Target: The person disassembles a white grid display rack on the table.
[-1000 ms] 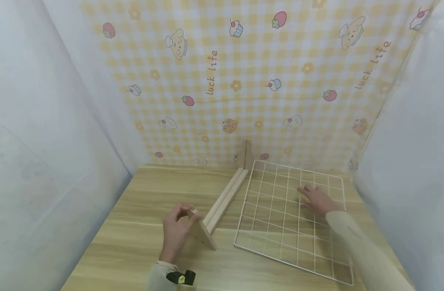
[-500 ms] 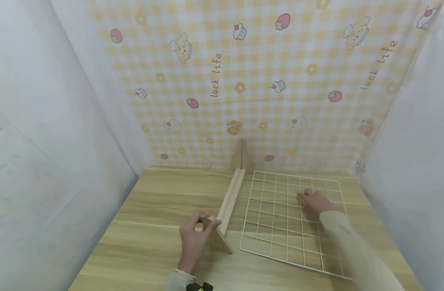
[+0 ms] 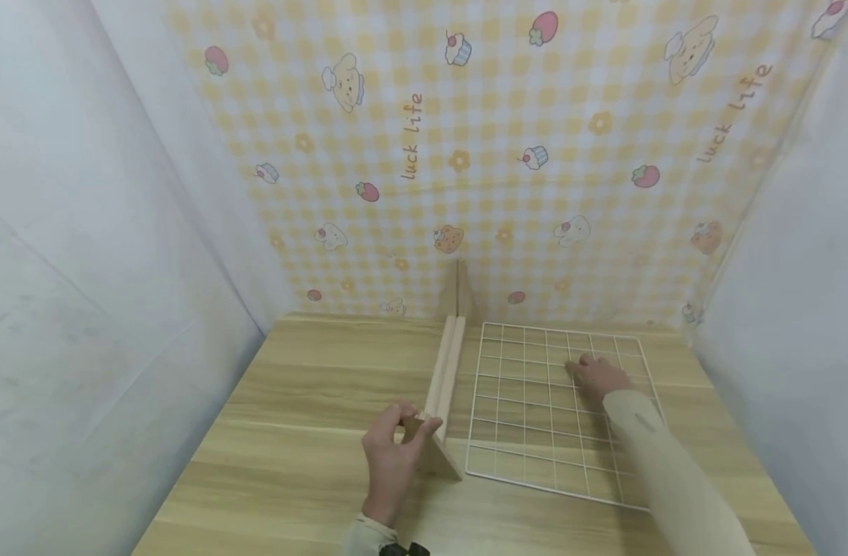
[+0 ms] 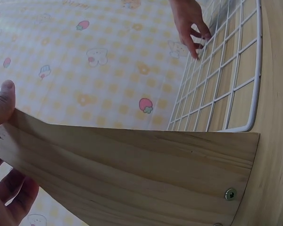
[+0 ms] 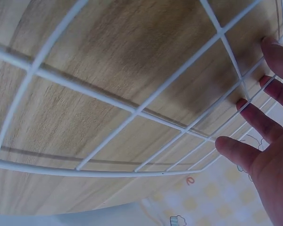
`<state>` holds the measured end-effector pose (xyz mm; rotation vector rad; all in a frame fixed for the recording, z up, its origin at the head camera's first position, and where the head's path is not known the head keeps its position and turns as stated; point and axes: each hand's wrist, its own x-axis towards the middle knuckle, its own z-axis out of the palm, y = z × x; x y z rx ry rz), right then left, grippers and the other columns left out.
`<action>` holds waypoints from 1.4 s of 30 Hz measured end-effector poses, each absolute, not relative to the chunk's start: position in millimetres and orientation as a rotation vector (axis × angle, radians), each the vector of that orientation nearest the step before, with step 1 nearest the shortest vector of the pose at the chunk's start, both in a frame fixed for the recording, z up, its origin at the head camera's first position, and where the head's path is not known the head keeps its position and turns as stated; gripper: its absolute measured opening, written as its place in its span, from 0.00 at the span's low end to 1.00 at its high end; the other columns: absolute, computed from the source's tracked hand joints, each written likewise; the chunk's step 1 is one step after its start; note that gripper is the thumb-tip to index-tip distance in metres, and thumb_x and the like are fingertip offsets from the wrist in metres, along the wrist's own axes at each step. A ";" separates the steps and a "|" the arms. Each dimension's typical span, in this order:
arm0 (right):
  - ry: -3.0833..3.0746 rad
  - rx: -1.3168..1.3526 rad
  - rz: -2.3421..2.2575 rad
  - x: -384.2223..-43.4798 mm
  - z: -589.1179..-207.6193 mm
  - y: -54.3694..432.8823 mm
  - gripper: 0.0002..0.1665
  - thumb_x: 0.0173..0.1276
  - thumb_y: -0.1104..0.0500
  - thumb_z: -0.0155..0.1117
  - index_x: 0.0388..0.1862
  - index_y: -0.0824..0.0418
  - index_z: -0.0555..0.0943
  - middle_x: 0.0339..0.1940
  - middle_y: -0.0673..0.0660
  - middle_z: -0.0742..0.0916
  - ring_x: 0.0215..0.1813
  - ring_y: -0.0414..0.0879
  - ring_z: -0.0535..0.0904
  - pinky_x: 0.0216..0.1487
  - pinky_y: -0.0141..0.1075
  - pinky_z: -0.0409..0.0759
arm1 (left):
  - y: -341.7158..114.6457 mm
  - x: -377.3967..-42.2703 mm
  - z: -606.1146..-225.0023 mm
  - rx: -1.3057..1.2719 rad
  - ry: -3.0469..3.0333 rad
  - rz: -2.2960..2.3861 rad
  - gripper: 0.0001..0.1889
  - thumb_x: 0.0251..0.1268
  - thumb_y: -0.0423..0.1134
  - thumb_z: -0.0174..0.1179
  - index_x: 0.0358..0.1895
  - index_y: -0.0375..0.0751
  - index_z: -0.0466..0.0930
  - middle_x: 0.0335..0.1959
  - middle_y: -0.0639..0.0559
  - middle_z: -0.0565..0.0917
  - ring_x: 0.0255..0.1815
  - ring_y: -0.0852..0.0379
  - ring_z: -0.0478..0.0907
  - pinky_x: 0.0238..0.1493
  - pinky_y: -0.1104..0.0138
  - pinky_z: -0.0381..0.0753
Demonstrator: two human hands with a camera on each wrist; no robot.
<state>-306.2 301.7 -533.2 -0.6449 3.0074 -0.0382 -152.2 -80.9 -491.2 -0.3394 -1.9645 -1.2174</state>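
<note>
In the head view my left hand [image 3: 389,455] pinches the upper edge of a wooden end board [image 3: 443,462], thumb on one side and fingers on the other. The board belongs to a wooden stand whose two long parallel rails [image 3: 446,363] run back to a second upright end piece [image 3: 456,292]. A screw [image 4: 230,194] shows on the near board in the left wrist view. To the right lies a white wire grid panel [image 3: 475,398]. My right hand [image 3: 600,377] rests on its wires, and the right wrist view shows the fingertips spread across the grid [image 5: 137,112].
The wood-grain tabletop [image 3: 313,417] carries everything. At the back hangs a yellow checked cloth [image 3: 493,116] with cartoon prints. White sheets [image 3: 118,270] close off both sides. The stand's far end is close to the cloth.
My left hand has moved right with the near end board, turning the stand straighter, its near end now close to the grid's left edge. My right hand has stayed on the grid, fingers drawn in slightly.
</note>
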 end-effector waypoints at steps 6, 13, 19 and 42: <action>3.021 -0.641 -0.092 -302.6 -534.9 307.8 0.39 0.55 0.73 0.70 0.68 0.60 0.73 0.52 0.64 0.82 0.47 0.58 0.80 0.39 0.49 0.87 | -71.3 -150.3 -488.9 -0.389 -1.930 -1.160 0.16 0.47 0.38 0.77 0.32 0.37 0.78 0.33 0.48 0.88 0.28 0.58 0.81 0.35 0.78 0.81; 3.028 -0.511 -0.210 -300.0 -543.4 307.3 0.33 0.64 0.66 0.66 0.69 0.57 0.72 0.56 0.67 0.80 0.53 0.65 0.79 0.42 0.60 0.85 | -70.7 -146.2 -487.2 -0.383 -1.932 -1.134 0.16 0.45 0.35 0.78 0.32 0.36 0.79 0.33 0.48 0.88 0.29 0.57 0.83 0.38 0.78 0.83; 3.026 -0.324 -0.279 -300.9 -546.3 294.9 0.29 0.69 0.63 0.63 0.69 0.55 0.73 0.60 0.67 0.81 0.56 0.68 0.79 0.44 0.65 0.83 | -75.3 -144.8 -488.2 -0.385 -1.924 -1.118 0.16 0.45 0.35 0.78 0.32 0.36 0.79 0.35 0.47 0.89 0.31 0.55 0.84 0.39 0.78 0.84; 3.021 -0.257 -0.289 -298.5 -554.4 283.6 0.37 0.62 0.68 0.67 0.71 0.61 0.70 0.64 0.70 0.80 0.52 0.66 0.83 0.44 0.63 0.84 | -81.4 -143.5 -489.9 -0.402 -1.983 -1.086 0.15 0.52 0.39 0.75 0.34 0.34 0.80 0.34 0.45 0.89 0.30 0.57 0.84 0.39 0.75 0.85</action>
